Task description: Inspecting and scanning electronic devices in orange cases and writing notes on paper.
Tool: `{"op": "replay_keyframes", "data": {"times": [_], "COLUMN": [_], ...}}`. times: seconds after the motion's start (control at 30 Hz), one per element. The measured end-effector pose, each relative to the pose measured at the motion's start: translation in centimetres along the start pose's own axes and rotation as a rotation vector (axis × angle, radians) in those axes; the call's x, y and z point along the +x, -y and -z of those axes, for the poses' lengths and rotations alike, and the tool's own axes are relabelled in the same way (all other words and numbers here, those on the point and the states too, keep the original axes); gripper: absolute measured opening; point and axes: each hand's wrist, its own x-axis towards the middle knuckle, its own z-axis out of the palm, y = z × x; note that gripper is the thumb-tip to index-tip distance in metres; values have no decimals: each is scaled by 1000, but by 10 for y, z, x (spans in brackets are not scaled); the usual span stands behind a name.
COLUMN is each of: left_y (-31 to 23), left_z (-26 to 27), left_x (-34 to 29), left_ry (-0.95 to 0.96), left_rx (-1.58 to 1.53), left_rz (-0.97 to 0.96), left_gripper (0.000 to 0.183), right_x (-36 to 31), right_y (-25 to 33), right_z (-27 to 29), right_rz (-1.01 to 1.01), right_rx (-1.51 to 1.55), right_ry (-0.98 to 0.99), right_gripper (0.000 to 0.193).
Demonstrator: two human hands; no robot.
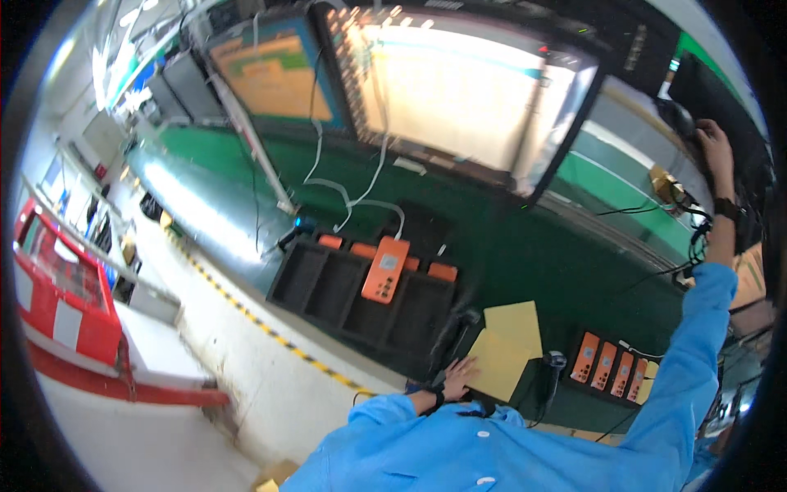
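My left hand (pixel 457 379) lies with its fingers stretched out at the edge of yellow paper sheets (pixel 502 361) on the green bench. Far to the right, my right hand (pixel 716 148) is raised with its arm extended, beside a black rounded object (pixel 677 120) and a dark panel. Its fingers look loosely apart, and I cannot tell whether they touch either. An orange phone (pixel 386 269) with a white cable at its top lies across a black compartment tray (pixel 328 287). More orange phones sit partly hidden along the tray's far side.
Several orange phones (pixel 604 366) lie in a row at the right. A black handheld scanner (pixel 553 369) stands beside the papers. Lit monitors (pixel 451 90) line the back. Loose black cables (pixel 697 238) hang near my right forearm. Yellow-black tape (pixel 270 328) marks the left edge.
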Motion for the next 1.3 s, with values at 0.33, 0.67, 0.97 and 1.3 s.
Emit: {"op": "replay_keyframes", "data": {"times": [0.33,0.67,0.97,1.3], "left_y": [2,0,-1,-21], "left_z": [-14,-9,-18,41], "left_x": [1,2,4,6], "left_ry": [-162,-162,-12,46], "left_rx": [-130,-92,-275,-115], "left_rz": [-55,-59,41,27], "left_gripper": [85,81,80,73], "right_x": [26,23,46,27], "right_y": [-84,-83,-126,-89], "right_z": [-14,-5,-9,-2], "right_rz": [-43,-40,102,-11], "right_rx": [68,83,112,160], "right_ry": [-14,6,94,86], "right_gripper": [31,29,31,35]}}
